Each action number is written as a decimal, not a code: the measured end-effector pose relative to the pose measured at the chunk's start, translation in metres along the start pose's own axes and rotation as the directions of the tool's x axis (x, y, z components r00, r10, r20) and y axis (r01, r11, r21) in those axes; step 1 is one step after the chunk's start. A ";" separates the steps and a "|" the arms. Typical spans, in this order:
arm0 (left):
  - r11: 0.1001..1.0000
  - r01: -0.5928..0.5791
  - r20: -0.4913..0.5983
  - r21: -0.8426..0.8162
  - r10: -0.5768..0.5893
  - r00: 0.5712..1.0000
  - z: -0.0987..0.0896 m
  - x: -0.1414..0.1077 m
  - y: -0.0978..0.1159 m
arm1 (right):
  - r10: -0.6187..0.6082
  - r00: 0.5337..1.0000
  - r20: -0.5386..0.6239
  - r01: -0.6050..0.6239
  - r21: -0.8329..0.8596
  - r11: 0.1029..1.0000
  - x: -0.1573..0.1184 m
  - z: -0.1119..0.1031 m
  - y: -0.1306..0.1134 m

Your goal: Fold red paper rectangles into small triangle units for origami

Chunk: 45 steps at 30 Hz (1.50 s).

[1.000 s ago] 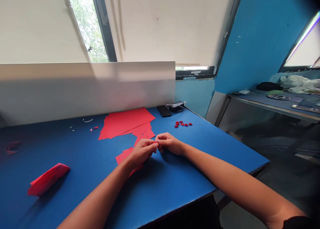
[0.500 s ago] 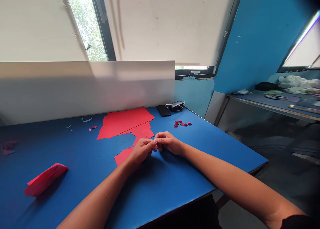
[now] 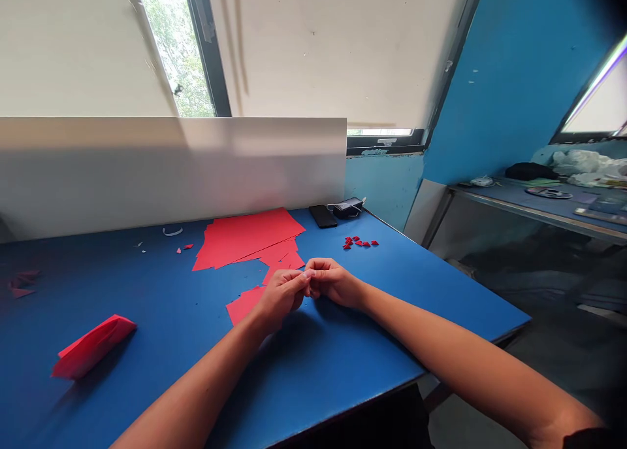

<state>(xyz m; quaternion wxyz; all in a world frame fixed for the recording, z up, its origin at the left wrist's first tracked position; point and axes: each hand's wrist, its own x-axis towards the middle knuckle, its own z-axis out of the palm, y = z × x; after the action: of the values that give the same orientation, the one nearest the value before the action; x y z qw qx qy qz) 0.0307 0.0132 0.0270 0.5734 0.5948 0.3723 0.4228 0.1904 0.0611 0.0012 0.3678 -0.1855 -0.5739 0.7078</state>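
Observation:
My left hand and my right hand meet above the blue table, thumbs and fingertips pressed together. Whatever sits between the fingertips is hidden or too small to make out. Under and beside my left hand lies a cut piece of red paper. Just behind the hands are smaller red paper strips, partly beneath a stack of large red sheets. Several small folded red paper pieces lie beyond my right hand.
A folded red paper stands at the left, with red scraps farther off. A black phone and a dark adapter with a white cable lie at the back by a white panel. Another cluttered table stands right.
The camera view has shifted slightly, so the scene sits a little farther right. My hands stay pinched together, with the fingers drawn a bit closer.

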 end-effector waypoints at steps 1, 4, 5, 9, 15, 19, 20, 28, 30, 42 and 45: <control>1.000 0.006 0.009 -0.009 -0.006 1.000 0.000 0.000 0.000 | 0.001 1.000 0.002 -0.001 0.010 1.000 0.000 0.001 0.000; 1.000 -0.012 0.020 -0.005 0.012 1.000 0.000 0.002 -0.001 | -0.007 1.000 -0.008 0.007 0.029 1.000 0.000 0.003 0.000; 0.999 -0.033 0.019 0.010 0.032 0.999 0.000 0.003 -0.003 | -0.015 1.000 -0.018 0.016 0.030 0.999 0.000 0.003 -0.001; 0.990 -0.096 0.008 0.107 0.096 0.995 -0.002 0.006 -0.010 | -0.064 0.994 -0.090 0.064 0.000 0.998 0.002 0.000 -0.002; 0.989 -0.080 -0.041 0.123 0.086 0.995 -0.003 0.006 -0.012 | -0.073 0.985 -0.153 0.069 -0.034 0.997 0.003 0.000 0.001; 0.994 -0.072 -0.008 0.079 0.073 0.997 -0.003 0.004 -0.007 | -0.051 0.988 -0.149 0.048 -0.021 0.999 0.002 0.001 0.002; 0.995 -0.069 0.014 0.072 0.068 0.998 -0.004 0.004 -0.006 | -0.048 0.988 -0.145 0.046 -0.017 0.999 0.002 0.001 0.001; 0.993 -0.074 0.056 0.090 0.069 0.996 -0.005 0.004 -0.003 | -0.066 0.987 -0.146 0.057 -0.069 0.996 0.002 0.003 -0.001; 0.985 -0.089 0.005 0.147 0.090 0.996 -0.004 0.005 -0.006 | -0.092 0.981 -0.173 0.074 -0.108 0.991 0.003 0.001 0.000; 0.794 -0.156 -0.149 0.587 0.296 0.944 -0.014 0.014 -0.023 | -0.236 0.949 -0.211 0.070 -0.588 0.806 0.006 -0.003 -0.005; 0.781 -0.144 -0.154 0.607 0.293 0.944 -0.013 0.013 -0.021 | -0.245 0.949 -0.200 0.020 -0.734 0.679 0.006 -0.018 -0.021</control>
<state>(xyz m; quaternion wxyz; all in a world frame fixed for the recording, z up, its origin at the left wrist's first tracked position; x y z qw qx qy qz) 0.0238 0.0313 0.0066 0.2586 0.7266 0.4791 0.4191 0.2054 0.0788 0.0168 0.3936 -0.3717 -0.7594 0.3610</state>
